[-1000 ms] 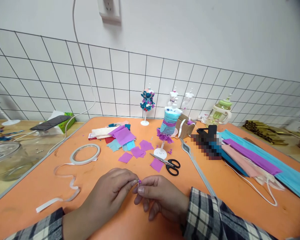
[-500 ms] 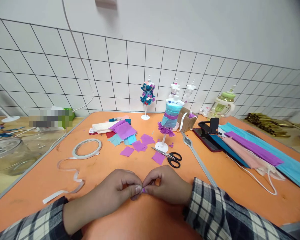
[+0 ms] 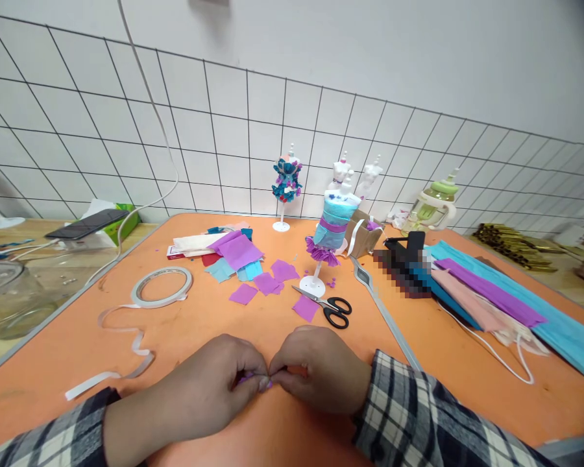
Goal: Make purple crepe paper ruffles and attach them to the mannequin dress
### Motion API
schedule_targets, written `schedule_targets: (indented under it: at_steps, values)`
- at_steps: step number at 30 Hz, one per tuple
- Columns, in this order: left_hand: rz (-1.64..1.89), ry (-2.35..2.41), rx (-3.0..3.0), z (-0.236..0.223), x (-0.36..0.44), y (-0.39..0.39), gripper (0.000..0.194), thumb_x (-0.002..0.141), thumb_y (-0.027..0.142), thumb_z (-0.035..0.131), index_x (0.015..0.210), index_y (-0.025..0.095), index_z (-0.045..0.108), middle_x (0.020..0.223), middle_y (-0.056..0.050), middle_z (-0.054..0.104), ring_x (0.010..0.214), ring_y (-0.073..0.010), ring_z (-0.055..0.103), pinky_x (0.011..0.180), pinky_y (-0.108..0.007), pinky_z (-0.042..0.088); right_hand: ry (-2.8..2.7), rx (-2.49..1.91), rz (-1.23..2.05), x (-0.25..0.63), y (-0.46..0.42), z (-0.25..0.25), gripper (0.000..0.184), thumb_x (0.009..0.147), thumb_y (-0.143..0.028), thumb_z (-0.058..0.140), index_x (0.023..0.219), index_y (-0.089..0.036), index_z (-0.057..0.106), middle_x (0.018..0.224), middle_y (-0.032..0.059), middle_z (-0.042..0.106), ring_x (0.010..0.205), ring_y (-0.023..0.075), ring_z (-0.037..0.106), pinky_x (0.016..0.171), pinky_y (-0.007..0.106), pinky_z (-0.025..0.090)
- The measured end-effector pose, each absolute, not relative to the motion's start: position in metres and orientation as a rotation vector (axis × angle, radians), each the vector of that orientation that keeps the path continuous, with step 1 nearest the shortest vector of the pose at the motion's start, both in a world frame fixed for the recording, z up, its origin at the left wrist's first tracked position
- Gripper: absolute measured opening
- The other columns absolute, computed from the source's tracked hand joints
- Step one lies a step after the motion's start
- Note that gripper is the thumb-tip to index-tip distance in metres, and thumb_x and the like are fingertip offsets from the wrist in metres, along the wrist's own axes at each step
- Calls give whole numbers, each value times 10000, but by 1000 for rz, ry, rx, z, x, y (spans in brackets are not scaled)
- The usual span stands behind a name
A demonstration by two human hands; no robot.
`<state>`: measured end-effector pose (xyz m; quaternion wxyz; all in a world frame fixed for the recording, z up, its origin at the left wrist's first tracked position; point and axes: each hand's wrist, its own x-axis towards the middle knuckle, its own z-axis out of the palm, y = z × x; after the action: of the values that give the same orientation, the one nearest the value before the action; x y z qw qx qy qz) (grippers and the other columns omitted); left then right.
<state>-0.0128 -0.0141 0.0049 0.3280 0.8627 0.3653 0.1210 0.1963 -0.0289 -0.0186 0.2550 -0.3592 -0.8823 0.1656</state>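
Note:
My left hand [image 3: 219, 386] pinches a small crumpled piece of purple crepe paper [image 3: 246, 376] between thumb and fingers. Touching it at the fingertips, my right hand [image 3: 324, 368] pinches the same piece at its other end. Most of the paper is hidden by the fingers. Beyond my hands lie black-handled scissors [image 3: 329, 303], with their blades beside a purple paper square [image 3: 305, 309]. Several more purple squares [image 3: 267, 283] are scattered to the left. A small dress form [image 3: 337, 220] in a light blue wrap with a purple band and ruffle stands on a white base behind the scissors.
A roll of double-sided tape [image 3: 139, 295] trails a loose strip on the left. Folded crepe paper [image 3: 236, 250] is stacked behind it. Farther back stands a flower-covered dress form [image 3: 287, 181]. Crepe sheets [image 3: 496, 292] and a bottle [image 3: 433, 207] are at the right.
Both hands, still together, have shifted slightly left and down in view. A bit of purple paper now shows inside my left hand's grip. The table items have barely shifted in view.

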Motion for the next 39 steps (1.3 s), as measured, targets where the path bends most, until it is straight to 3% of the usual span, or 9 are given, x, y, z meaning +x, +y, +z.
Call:
schedule_targets:
  at_steps: [6,13,18,24,30,32,35,39]
  values:
    - [323,1042,2288,3,-12,-16,287,867,289,491,699,208,708,614,-11,666,564,-141,554,551,-228,344,-2278,-1134,524,194,-31,-15,26,805,-202,699,782,-212,695,732,-30,681,692,113,586,633,226,366]
    - [276,1131,2312,-4,-10,-13,298,868,275,473,691,195,700,611,-3,656,554,-130,535,536,-229,319,-2375,-1186,400,194,-33,-11,66,886,-242,629,848,-241,682,790,-35,679,763,128,580,665,255,350]
    - [224,1229,2268,2,-4,-15,262,817,252,488,663,180,687,567,10,618,526,-127,499,516,-234,297,-2496,-1193,151,192,-37,-9,124,928,-258,551,866,-213,649,818,1,665,758,162,541,608,290,312]
    - [335,1218,1839,7,2,-12,215,744,248,512,571,177,618,516,20,596,512,-136,526,525,-234,365,-2469,-1004,-274,186,-44,-10,200,896,-158,504,710,-197,569,679,21,570,625,175,427,510,321,221]
    - [562,1053,1235,2,-1,-9,219,721,354,669,628,156,675,528,12,634,492,-123,556,555,-241,424,-2460,-756,-511,196,-43,3,241,930,-140,458,782,-190,642,638,22,574,575,166,427,491,333,254]
    - [669,1001,1106,5,-4,-9,220,711,368,717,677,152,694,574,11,646,516,-114,554,554,-230,422,-2298,-830,-372,200,-41,7,199,935,-177,496,862,-192,681,664,21,609,591,151,471,521,314,318]
    - [725,959,1102,9,-6,-9,221,722,363,746,675,154,694,596,14,642,549,-115,566,582,-228,437,-1923,-1022,183,201,-37,7,177,923,-252,550,939,-199,719,675,12,616,591,121,519,549,257,391]
    - [655,962,1248,10,-6,-9,260,748,400,718,678,150,703,598,-5,653,564,-134,581,615,-250,455,-1773,-1027,799,194,-30,-1,201,863,-337,634,930,-195,760,656,-3,584,555,98,482,500,216,381]
